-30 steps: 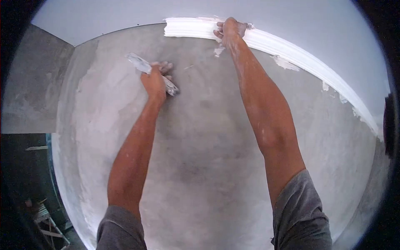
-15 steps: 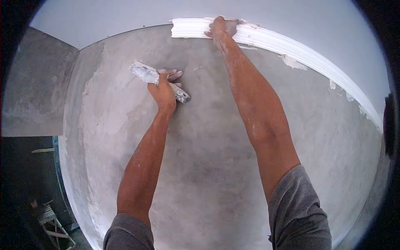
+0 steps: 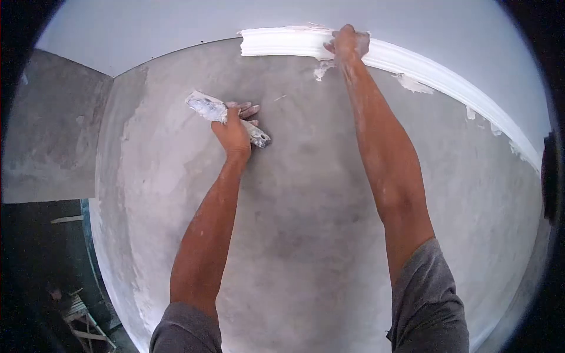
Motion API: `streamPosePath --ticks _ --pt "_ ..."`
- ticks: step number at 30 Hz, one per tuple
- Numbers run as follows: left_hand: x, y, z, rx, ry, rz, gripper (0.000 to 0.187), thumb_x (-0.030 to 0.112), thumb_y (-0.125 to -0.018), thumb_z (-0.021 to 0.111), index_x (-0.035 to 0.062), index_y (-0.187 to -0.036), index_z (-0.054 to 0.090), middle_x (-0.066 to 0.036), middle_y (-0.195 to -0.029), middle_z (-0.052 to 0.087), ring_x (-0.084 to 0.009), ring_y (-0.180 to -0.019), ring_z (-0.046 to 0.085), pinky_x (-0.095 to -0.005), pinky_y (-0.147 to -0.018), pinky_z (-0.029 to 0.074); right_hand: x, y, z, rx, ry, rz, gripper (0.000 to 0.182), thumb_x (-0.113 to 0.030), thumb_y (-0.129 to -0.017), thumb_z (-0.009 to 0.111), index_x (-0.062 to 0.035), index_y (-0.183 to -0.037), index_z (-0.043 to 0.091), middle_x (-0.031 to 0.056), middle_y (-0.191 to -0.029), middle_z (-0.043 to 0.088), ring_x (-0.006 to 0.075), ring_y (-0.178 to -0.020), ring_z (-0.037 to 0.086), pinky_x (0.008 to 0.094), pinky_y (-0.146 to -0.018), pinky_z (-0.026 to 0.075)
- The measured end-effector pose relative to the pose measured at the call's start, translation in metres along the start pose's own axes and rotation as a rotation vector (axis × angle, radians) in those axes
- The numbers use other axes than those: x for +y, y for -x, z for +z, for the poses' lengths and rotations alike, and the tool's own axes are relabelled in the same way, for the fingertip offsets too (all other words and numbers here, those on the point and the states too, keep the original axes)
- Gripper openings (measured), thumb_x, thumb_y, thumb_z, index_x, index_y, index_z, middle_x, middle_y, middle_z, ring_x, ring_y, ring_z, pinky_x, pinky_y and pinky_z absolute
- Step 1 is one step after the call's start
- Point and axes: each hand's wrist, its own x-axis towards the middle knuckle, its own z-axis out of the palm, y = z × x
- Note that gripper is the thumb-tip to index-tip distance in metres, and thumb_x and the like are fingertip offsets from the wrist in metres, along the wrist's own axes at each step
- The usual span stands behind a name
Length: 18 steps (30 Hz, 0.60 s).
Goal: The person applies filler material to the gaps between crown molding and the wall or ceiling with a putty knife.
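High against the wall, my right hand point(image 3: 351, 44) lies on a white cornice moulding point(image 3: 282, 42), which runs along the joint between wall and ceiling. Its fingers are bent over the moulding, some apart on the left side; the far side of the hand is hard to make out. My left hand point(image 3: 234, 130) is closed round a putty knife point(image 3: 206, 107) crusted with white plaster, held slantwise in front of the wall. The blade points up to the left, and the handle end shows below the fingers. Smears of wet plaster point(image 3: 322, 69) stick out under the moulding near my right hand.
The grey plastered wall point(image 3: 294, 223) fills most of the view, under a pale ceiling point(image 3: 194, 20). More plaster smears point(image 3: 415, 84) hang below the moulding on the right. At lower left is a dark opening with a wooden stand point(image 3: 85, 323). A dark object point(image 3: 552, 176) stands at the right edge.
My right hand has slid to the right along the moulding, and a plaster smear now shows below where it was. My left hand keeps the putty knife in nearly the same place.
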Motion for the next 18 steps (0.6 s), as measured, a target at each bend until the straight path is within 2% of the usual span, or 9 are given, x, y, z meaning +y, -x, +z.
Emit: streamPosePath --ticks 1,5,7,9,11,14,16,17,18 --pt "0.001 0.000 0.001 -0.003 0.002 0.001 0.015 0.009 -0.084 0.047 -0.0014 -0.094 0.044 -0.017 -0.085 0.061 -0.0282 -0.070 0.065 -0.0323 -0.045 0.050 0.002 -0.001 0.006 0.033 -0.040 0.042 0.032 -0.011 -0.084 0.046 0.0114 -0.106 0.041 0.0202 -0.081 0.058 0.0217 -0.058 0.059 0.0321 -0.042 0.056" --pt "0.003 0.000 0.000 -0.001 0.005 -0.006 0.016 0.011 -0.084 0.048 -0.0007 -0.093 0.044 -0.017 -0.085 0.061 -0.0286 -0.070 0.065 -0.0333 -0.047 0.051 0.005 0.006 0.014 0.046 -0.015 0.037 0.035 -0.009 -0.084 0.046 0.0149 -0.108 0.036 0.0218 -0.086 0.057 0.0233 -0.059 0.060 0.0329 -0.043 0.058" --pt "0.001 -0.002 0.000 0.003 -0.005 -0.007 0.017 0.012 -0.083 0.049 -0.0003 -0.094 0.044 -0.018 -0.085 0.062 -0.0298 -0.069 0.065 -0.0345 -0.049 0.051 0.004 0.011 0.015 0.016 0.102 -0.011 0.057 -0.008 -0.087 0.046 0.0143 -0.127 0.013 0.0303 -0.099 0.052 0.0324 -0.066 0.064 0.0301 -0.048 0.059" --pt "0.000 -0.002 -0.001 0.007 -0.018 -0.005 0.019 0.013 -0.083 0.050 0.0002 -0.096 0.044 -0.018 -0.085 0.062 -0.0311 -0.069 0.065 -0.0357 -0.051 0.051 0.002 0.014 0.016 0.013 0.119 -0.014 0.059 -0.009 -0.087 0.047 0.0150 -0.127 0.011 0.0302 -0.099 0.052 0.0326 -0.065 0.064 0.0305 -0.048 0.059" --pt "0.001 -0.001 0.000 0.010 0.000 -0.003 0.016 0.011 -0.083 0.048 -0.0007 -0.093 0.045 -0.016 -0.083 0.061 -0.0286 -0.070 0.065 -0.0338 -0.048 0.050 0.002 0.015 0.018 0.009 0.135 -0.020 0.061 -0.010 -0.087 0.047 0.0157 -0.127 0.009 0.0302 -0.098 0.052 0.0328 -0.065 0.064 0.0308 -0.049 0.059" --pt "-0.001 -0.001 0.000 0.012 -0.015 0.022 0.021 0.014 -0.082 0.051 -0.0004 -0.096 0.043 -0.018 -0.083 0.063 -0.0308 -0.069 0.065 -0.0359 -0.050 0.051 0.003 0.017 0.021 0.003 0.166 -0.045 0.058 -0.013 -0.086 0.048 0.0192 -0.123 0.017 0.0306 -0.097 0.053 0.0317 -0.063 0.064 0.0317 -0.049 0.059" --pt "-0.001 0.000 -0.001 0.011 -0.022 0.023 0.020 0.014 -0.083 0.050 -0.0005 -0.096 0.043 -0.018 -0.083 0.062 -0.0308 -0.069 0.065 -0.0360 -0.050 0.051 0.007 0.022 0.029 -0.147 0.228 -0.052 0.053 -0.016 -0.086 0.050 0.0218 -0.115 0.026 0.0306 -0.095 0.055 0.0305 -0.061 0.064 0.0317 -0.048 0.058" --pt "-0.001 -0.001 0.000 0.007 -0.028 0.025 0.020 0.014 -0.083 0.050 -0.0006 -0.096 0.043 -0.018 -0.083 0.062 -0.0307 -0.070 0.065 -0.0361 -0.049 0.051 0.013 0.028 0.039 -0.060 0.211 -0.079 0.041 -0.014 -0.084 0.052 0.0190 -0.105 0.040 0.0247 -0.087 0.058 0.0282 -0.062 0.064 0.0306 -0.044 0.058" --pt "-0.003 -0.001 -0.002 0.009 -0.035 0.026 0.020 0.014 -0.083 0.050 -0.0006 -0.096 0.043 -0.018 -0.083 0.062 -0.0307 -0.070 0.065 -0.0361 -0.049 0.051 0.011 0.033 0.047 -0.061 0.208 -0.073 0.041 -0.014 -0.084 0.052 0.0190 -0.105 0.040 0.0247 -0.087 0.058 0.0282 -0.062 0.064 0.0306 -0.044 0.058"
